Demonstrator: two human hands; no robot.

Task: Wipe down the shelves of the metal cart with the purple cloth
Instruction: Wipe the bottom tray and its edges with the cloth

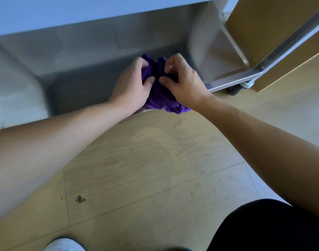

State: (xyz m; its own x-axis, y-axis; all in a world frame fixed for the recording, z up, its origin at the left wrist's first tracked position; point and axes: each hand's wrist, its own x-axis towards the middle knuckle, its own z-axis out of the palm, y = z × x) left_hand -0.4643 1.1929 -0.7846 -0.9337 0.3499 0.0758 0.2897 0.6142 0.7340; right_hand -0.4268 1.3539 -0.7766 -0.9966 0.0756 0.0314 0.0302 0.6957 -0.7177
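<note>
Both hands are gathering the purple cloth (159,95) at the near edge of the metal cart's bottom shelf (86,87). The left hand (131,86) is clutching the cloth's left side, thumb and curled fingers digging into the folds; the right hand (182,82) is pinching its right side in the same way. The cloth is lying bunched between them, its near fringe hanging just over the shelf lip toward the wooden floor (146,160). Most unwiped shelf surface is stretching away to the left and far side of the grip, so the next stroke would likely be running leftward along the shelf's long axis, with the left hand the nearer one. A caster (245,85) is showing at the right corner.
</note>
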